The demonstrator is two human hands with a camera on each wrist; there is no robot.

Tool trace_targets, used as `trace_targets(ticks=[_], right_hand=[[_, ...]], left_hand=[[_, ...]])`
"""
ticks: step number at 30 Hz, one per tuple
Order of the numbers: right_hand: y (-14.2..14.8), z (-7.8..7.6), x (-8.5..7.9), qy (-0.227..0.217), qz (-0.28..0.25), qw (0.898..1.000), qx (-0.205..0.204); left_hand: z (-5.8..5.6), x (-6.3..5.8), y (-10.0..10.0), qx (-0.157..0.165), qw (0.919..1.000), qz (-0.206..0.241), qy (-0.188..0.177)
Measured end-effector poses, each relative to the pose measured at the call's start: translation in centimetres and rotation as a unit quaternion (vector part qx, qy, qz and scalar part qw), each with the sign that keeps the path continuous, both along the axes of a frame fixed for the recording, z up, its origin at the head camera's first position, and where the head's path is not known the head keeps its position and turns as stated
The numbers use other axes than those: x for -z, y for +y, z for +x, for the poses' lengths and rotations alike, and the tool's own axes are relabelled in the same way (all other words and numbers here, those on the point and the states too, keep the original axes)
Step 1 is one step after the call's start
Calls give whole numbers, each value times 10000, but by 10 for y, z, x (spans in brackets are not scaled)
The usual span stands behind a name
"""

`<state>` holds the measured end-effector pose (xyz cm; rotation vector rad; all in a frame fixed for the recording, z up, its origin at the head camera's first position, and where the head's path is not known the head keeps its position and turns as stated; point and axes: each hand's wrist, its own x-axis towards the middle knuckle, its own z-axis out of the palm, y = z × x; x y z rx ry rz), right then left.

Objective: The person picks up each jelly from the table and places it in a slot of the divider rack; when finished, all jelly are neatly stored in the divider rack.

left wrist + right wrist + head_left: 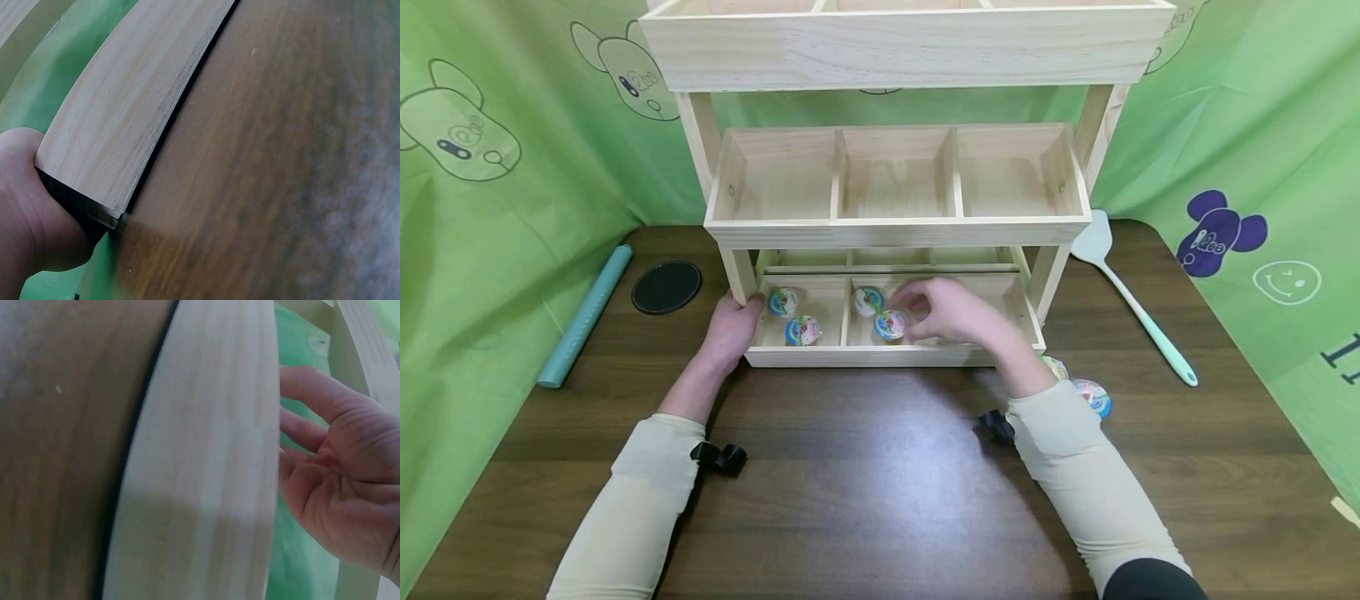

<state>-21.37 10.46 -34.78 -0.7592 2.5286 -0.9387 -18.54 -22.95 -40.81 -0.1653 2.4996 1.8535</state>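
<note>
A three-tier wooden shelf (pixel 898 232) with divided trays stands on the table. My left hand (pixel 732 332) grips the left end of its bottom tray (pixel 880 357); in the left wrist view it wraps that corner. My right hand (pixel 951 312) is over the bottom tray's middle compartment, fingers bent and apart beside a small cup with a printed lid (pixel 890 325). In the right wrist view the front board hides its fingertips. Another lidded cup (pixel 868 301) is just behind. Two more, a rear cup (pixel 783 302) and a front cup (pixel 802 331), lie in the left compartment.
Two lidded cups (pixel 1092 397) lie on the table at right, partly behind my right sleeve. A pale spatula (pixel 1138 308) rests right of the shelf. On the left are a black disc (pixel 666 287) and a light-blue roll (pixel 586 317). Green printed cloth (pixel 1262 167) surrounds the table.
</note>
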Motion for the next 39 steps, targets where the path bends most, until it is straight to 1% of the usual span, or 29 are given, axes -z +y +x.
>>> trace_targets(ticks=[7,10,17,25,32,39], right_hand=[[21,0,-8,41,-739,9973,26],[29,1,-9,123,-923,9956,113],[42,6,-9,287,-975,9946,221],[58,13,-8,403,-1075,9927,371],[75,18,-7,451,-1177,9907,512],[90,27,-10,211,-1330,9878,781]], left_hand=[[1,-2,0,24,10000,-2,4],[1,-1,-1,33,10000,29,-26],[0,1,-2,65,9999,51,-78],[-1,0,-1,48,9999,69,-98],[1,1,0,40,10000,-16,23],[1,0,0,5,10000,-47,24]])
